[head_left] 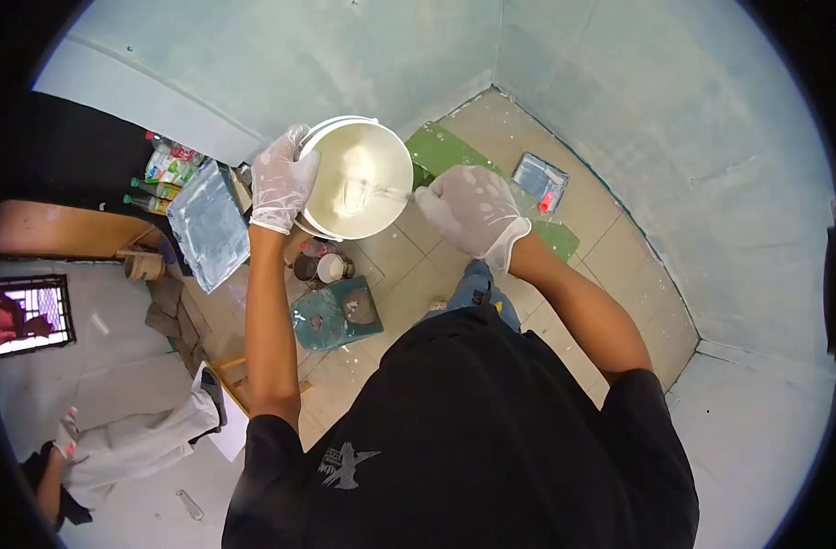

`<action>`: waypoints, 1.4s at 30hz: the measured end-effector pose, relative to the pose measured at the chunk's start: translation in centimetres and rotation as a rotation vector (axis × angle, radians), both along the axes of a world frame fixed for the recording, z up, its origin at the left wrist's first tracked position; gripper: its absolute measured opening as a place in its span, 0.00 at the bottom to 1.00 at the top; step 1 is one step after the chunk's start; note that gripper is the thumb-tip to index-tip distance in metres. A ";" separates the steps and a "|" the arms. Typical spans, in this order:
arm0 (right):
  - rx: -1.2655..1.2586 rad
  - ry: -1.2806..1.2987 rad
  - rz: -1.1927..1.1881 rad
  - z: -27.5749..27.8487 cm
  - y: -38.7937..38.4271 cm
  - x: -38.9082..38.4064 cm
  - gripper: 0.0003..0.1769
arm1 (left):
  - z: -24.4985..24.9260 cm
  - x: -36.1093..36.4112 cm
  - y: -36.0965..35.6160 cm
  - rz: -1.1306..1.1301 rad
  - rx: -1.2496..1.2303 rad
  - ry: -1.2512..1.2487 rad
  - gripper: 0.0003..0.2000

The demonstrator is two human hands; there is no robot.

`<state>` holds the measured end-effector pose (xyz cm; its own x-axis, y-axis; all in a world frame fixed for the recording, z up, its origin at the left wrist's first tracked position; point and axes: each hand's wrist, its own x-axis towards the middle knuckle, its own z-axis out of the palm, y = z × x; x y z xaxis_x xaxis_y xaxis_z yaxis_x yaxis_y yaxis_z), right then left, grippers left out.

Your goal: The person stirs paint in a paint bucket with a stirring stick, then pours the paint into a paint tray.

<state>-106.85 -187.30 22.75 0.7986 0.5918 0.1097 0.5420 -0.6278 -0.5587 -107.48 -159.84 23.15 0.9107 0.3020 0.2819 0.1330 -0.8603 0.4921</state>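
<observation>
My left hand [285,183], in a thin translucent glove, grips the side of a white plastic bucket [398,151]. The bucket is tipped so that its inside faces me, and something pale and shiny lies within. My right hand [473,209], gloved the same way, is closed just right of the bucket. From its fingers a thin, blurred, greyish thing seems to reach over the rim into the bucket; its kind and most of its length are hidden.
A paint tray [528,174] with a red-handled tool [547,201] lies by a green board [441,146] on the tiled floor. Left are a teal stool [317,320], a paint-smeared panel [207,229] and several bottles [166,169]. Another person [134,448] stands lower left.
</observation>
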 end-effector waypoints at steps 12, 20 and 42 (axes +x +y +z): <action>-0.034 0.064 -0.027 -0.5 -0.9 -0.1 0.20 | 0.1 0.2 -0.9 -0.024 0.061 -0.018 0.17; 0.004 0.114 -0.042 0.3 -1.6 -0.9 0.19 | -0.7 0.7 -1.0 -0.054 0.066 -0.045 0.19; 0.034 0.118 -0.166 -1.6 -3.3 -1.9 0.23 | -0.8 2.1 -3.2 -0.176 0.045 -0.016 0.20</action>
<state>-108.78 -190.61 21.18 0.8934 0.4485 0.0274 0.3623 -0.6829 -0.6343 -105.36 -163.04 22.31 0.9435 0.1256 0.3065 -0.0289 -0.8906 0.4539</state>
